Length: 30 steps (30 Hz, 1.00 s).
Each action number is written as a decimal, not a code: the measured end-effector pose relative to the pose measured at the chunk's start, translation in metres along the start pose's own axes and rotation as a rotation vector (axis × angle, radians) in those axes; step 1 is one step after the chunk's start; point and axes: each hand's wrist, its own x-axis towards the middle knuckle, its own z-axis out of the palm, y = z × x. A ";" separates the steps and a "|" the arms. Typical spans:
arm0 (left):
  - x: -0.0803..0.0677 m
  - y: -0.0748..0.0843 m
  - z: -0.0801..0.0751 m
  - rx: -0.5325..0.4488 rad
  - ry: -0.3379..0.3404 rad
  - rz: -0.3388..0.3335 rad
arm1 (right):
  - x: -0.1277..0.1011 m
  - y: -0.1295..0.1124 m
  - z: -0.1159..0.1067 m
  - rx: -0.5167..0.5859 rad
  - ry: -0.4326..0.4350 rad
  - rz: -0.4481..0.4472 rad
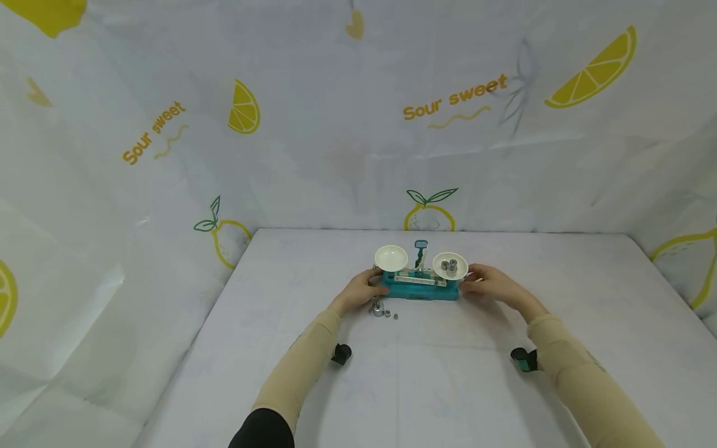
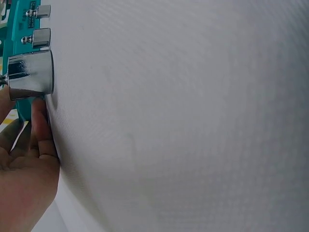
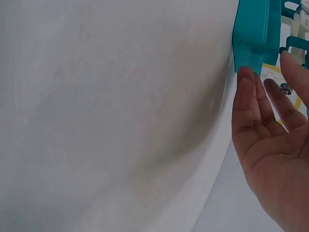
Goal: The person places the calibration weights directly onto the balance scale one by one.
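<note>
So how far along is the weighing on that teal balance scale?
Done: several metal weights sit in the right pan. In hand: left hand and right hand flank the scale's base, fingers straight. Left: the left pan is empty and loose weights lie on the table.

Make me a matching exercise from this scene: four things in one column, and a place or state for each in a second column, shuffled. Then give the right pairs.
Things
1. left pan
2. right pan
3. loose weights
4. right hand

Places or states
A. holds metal weights
B. open, fingers straight at the right end of the teal balance base
C. empty
D. on the table in front of the balance, by the left hand

Pairs: 1-C, 2-A, 3-D, 4-B
</note>
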 end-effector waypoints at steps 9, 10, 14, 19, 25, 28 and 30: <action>0.000 0.000 0.000 0.013 0.006 0.004 | 0.010 -0.001 0.008 0.039 -0.067 0.023; 0.000 0.000 0.000 0.012 0.005 0.005 | 0.011 0.000 0.009 0.066 -0.076 0.025; 0.000 0.000 0.000 0.001 0.001 0.005 | 0.011 0.003 0.012 0.240 -0.114 0.059; -0.001 0.002 0.000 -0.018 0.003 -0.007 | 0.012 0.005 0.014 0.366 -0.128 0.096; -0.002 0.003 0.000 -0.016 0.000 -0.014 | 0.010 0.002 0.015 0.386 -0.119 0.122; -0.002 0.003 0.000 -0.007 -0.003 -0.002 | 0.010 0.003 0.016 0.392 -0.119 0.126; -0.005 0.004 0.000 -0.010 -0.008 0.005 | 0.010 0.004 0.016 0.403 -0.115 0.139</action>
